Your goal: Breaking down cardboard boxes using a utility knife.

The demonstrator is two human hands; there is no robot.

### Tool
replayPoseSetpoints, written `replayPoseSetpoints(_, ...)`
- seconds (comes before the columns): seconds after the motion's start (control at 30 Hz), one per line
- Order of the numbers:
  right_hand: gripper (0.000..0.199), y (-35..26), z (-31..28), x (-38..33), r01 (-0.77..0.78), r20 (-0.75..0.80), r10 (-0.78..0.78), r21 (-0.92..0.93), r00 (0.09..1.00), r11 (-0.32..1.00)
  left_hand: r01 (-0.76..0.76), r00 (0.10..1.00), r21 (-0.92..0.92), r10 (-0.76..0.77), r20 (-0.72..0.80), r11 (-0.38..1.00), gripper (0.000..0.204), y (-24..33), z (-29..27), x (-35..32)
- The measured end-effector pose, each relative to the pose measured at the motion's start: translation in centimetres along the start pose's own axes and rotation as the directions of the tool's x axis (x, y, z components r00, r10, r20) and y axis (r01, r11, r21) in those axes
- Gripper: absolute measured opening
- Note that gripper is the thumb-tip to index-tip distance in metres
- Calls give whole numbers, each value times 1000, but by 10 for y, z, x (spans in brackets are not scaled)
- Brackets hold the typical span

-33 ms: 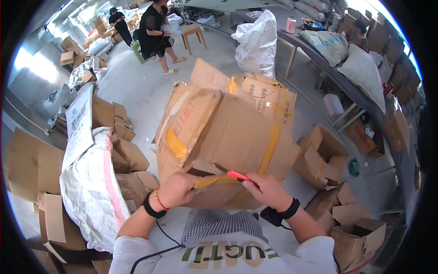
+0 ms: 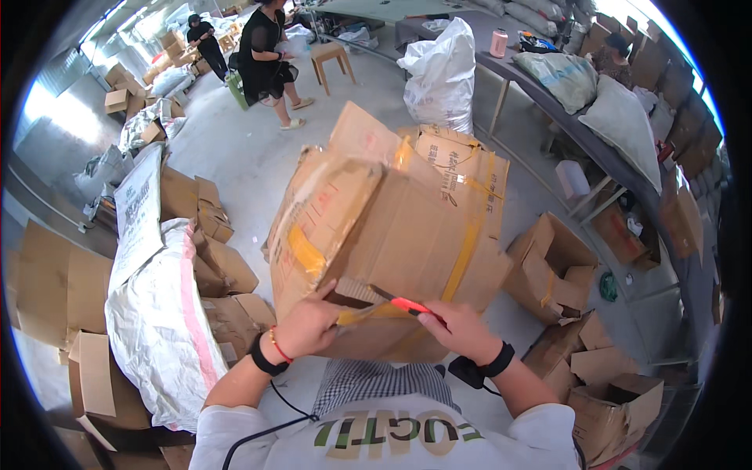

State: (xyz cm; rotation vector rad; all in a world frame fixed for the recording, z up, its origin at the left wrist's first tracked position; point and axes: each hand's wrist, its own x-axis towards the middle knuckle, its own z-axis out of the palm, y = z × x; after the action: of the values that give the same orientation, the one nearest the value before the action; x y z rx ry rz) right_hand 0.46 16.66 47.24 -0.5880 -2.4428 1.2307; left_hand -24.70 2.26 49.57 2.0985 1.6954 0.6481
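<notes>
So, the big brown box (image 2: pixel 399 235) is right in front of my fingers, with its near edge under them. My right fingers (image 2: pixel 433 321) are wrapped round a red cutter (image 2: pixel 407 304), and its blade (image 2: pixel 381 292) points across toward my left fingers. My left fingers (image 2: pixel 327 291) are bent over the near edge, with one poking up beside a dark gap (image 2: pixel 345 299). I can't tell if they pinch the loose yellow tape (image 2: pixel 356 315) or only press next to it.

I think I could get cut here: if the tape gives way all at once, the blade could jump into my left fingers. If it goes in too deep, it might scratch what's inside.

My forearms (image 2: pixel 239 384) come up from both sides and turn in, so my fingers nearly meet.

Farther out, an open box (image 2: pixel 556 258) sits right of my right fingers, and a white sack (image 2: pixel 160 329) lies left of my left ones. Well past them, a white bag (image 2: pixel 442 74) stands by the counter (image 2: pixel 501 67).
</notes>
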Motion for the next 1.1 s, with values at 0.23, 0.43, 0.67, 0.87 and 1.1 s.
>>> replayPoseSetpoints(0.23,20,-1,1,-30,88,2,-89,-194,996,977,46,995,14,-47,86,999,17,16,-1,-7)
replayPoseSetpoints(0.43,23,-18,3,-24,115,12,-123,-447,992,887,138,990,2,-138,19,990,22,34,-4,-22)
replayPoseSetpoints(0.67,24,55,-22,-61,61,58,-33,-584,998,809,166,986,-70,-164,32,984,20,37,12,-35)
replayPoseSetpoints(0.87,23,31,-39,-66,76,49,-59,-584,997,808,262,962,-24,-263,-73,965,14,52,16,-44)
replayPoseSetpoints(1.1,22,3,-64,-60,7,-59,-28,-339,998,941,459,865,-215,-489,-112,862,27,84,27,-64)
